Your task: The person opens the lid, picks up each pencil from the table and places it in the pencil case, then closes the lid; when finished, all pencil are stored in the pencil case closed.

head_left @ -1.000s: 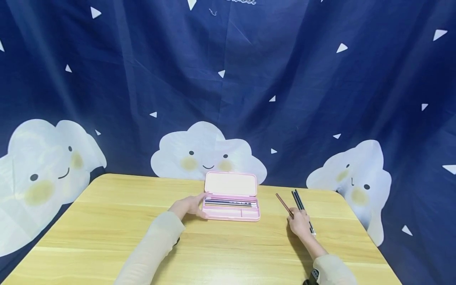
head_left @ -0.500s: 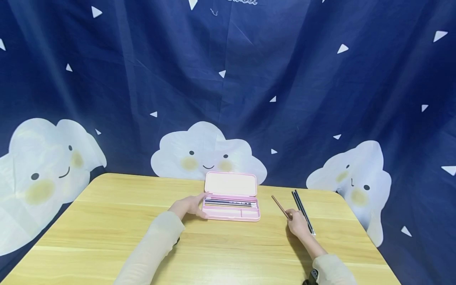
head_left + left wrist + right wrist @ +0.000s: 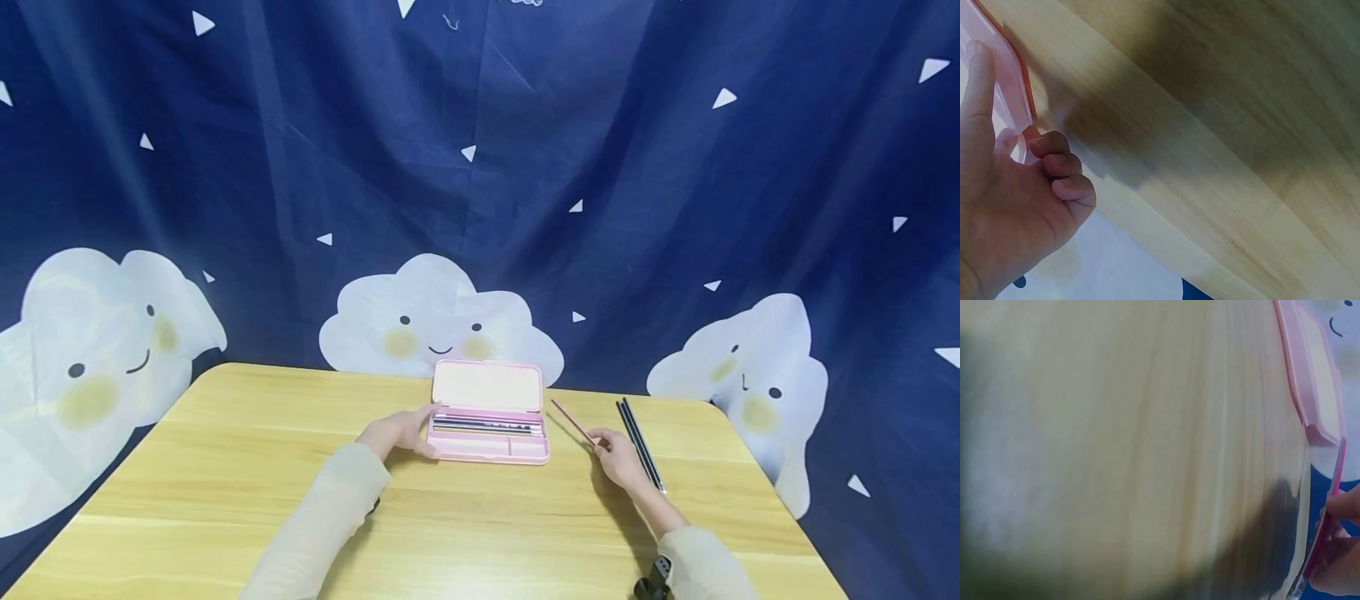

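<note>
Backdrop: dark blue cloth [image 3: 525, 125] printed with small white triangles and three smiling white clouds [image 3: 442, 312].
Tabletop: pale yellow wood grain [image 3: 465, 517].
Left hand [image 3: 400, 431]: at the left end of the case, thumb and forefinger spread apart and gripping that end; the other three fingers are curled.
Pencil case [image 3: 471, 447]: one, pink, its long axis running left to right; the lid [image 3: 487, 385] stands raised along the far side, and two small compartments, a longer one and a shorter one, line the near side.
Pencils in the case [image 3: 486, 427]: several, parallel to its long axis, white ends to the right; too tightly packed to count.
Pink pencil [image 3: 572, 420]: one, just right of the case and above the tabletop, slanting with its far end to the upper left, towards the case.
Right hand [image 3: 618, 461]: thumb and fingers closed in a pinch around the pink pencil near its lower end.
Dark pencils [image 3: 640, 433]: two, side by side on the tabletop just right of the right hand, slanting from far left to near right, white ends nearest the person.
</note>
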The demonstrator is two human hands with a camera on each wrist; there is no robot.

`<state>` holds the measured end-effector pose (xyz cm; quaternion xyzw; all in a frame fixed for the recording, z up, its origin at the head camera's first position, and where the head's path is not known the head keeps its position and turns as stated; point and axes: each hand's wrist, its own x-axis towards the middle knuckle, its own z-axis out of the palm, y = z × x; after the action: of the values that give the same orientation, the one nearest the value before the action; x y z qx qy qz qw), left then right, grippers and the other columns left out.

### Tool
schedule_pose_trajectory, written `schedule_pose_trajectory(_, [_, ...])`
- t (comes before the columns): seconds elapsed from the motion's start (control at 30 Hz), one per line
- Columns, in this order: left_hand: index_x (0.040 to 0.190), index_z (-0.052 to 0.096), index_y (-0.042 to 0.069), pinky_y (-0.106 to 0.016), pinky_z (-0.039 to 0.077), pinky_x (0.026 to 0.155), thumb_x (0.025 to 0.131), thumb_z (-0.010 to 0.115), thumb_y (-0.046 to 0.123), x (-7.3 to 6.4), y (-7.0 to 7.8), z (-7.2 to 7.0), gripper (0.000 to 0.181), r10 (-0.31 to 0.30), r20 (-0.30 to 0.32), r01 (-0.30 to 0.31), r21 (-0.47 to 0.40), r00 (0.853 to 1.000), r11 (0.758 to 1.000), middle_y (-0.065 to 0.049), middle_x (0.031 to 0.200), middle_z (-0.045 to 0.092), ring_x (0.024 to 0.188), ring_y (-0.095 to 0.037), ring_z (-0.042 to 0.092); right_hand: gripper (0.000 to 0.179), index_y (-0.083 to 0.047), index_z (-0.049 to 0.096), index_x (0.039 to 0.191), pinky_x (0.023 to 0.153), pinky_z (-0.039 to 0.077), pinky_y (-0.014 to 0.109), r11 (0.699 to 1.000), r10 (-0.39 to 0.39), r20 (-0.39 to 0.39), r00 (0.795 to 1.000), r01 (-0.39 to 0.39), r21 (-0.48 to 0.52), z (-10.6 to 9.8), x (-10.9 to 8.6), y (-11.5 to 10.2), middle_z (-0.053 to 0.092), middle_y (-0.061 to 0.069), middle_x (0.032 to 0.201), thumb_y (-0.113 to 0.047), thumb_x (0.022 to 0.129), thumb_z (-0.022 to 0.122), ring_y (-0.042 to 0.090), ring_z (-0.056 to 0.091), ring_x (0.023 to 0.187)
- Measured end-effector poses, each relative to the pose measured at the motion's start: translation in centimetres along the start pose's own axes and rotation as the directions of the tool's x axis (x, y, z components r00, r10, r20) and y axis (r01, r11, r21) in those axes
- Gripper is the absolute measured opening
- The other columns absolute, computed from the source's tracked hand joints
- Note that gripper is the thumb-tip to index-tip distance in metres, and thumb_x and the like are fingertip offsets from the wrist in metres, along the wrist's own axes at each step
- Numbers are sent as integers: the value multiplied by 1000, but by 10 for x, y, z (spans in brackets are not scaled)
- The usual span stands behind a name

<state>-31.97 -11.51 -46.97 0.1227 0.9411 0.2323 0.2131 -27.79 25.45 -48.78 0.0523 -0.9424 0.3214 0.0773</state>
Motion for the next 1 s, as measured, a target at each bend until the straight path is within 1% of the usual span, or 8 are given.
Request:
schedule_pose_trajectory(0.13, [145,23,18,-56,31,101,66,80,37,-4,4,-1,99,0,-7,0,-3,1000,1000,-28,137,37,124,-43,37,21,5,64,99,64,43,31,999,-20,-17,1000,20,30,4,4,-7,55,5,71,9,80,55,19,50,69])
schedule_pose_trajectory(0.3, [145,23,17,-55,32,101,68,79,36,-4,4,-1,97,7,-13,-7,12,1000,1000,-29,136,37,123,-43,38,23,1,66,99,68,44,33,998,-45,-36,998,46,41,10,9,-17,57,5,73,8,78,56,20,51,74])
schedule_pose_trajectory(0.43, [145,23,18,-55,33,101,68,78,38,-3,4,-1,96,-1,-9,1,22,1000,1000,-28,137,37,124,-43,38,22,1,67,96,68,46,35,993,-112,-49,992,114,43,14,13,-27,58,7,73,9,77,58,22,52,74])
schedule_pose_trajectory(0.53, [145,23,18,-55,33,100,68,78,39,-4,4,-1,97,-6,-6,6,28,1000,1000,-28,137,37,123,-43,38,22,0,67,96,67,46,33,988,-145,-44,988,147,47,18,17,-34,58,6,73,8,78,59,20,52,72])
schedule_pose_trajectory(0.7, [145,23,17,-56,33,100,67,79,38,-5,4,-1,98,-1,-6,2,28,1000,1000,-28,137,37,123,-43,38,22,0,67,97,63,45,29,983,-168,-32,985,170,74,26,22,-44,55,4,74,9,79,58,17,52,71])
schedule_pose_trajectory(0.83, [145,23,17,-55,32,101,68,78,38,-4,4,-1,97,-1,-3,2,25,1000,1000,-28,138,37,124,-42,38,20,0,67,96,62,46,28,977,-193,-28,981,195,81,32,23,-51,54,5,75,8,79,59,17,51,70])
schedule_pose_trajectory(1.0, [145,22,17,-55,32,102,68,78,39,-3,4,-1,98,-5,1,5,25,1000,1000,-27,139,36,125,-42,37,22,-1,67,97,65,45,29,979,-184,-9,983,184,88,37,23,-57,54,5,78,9,78,59,17,50,74])
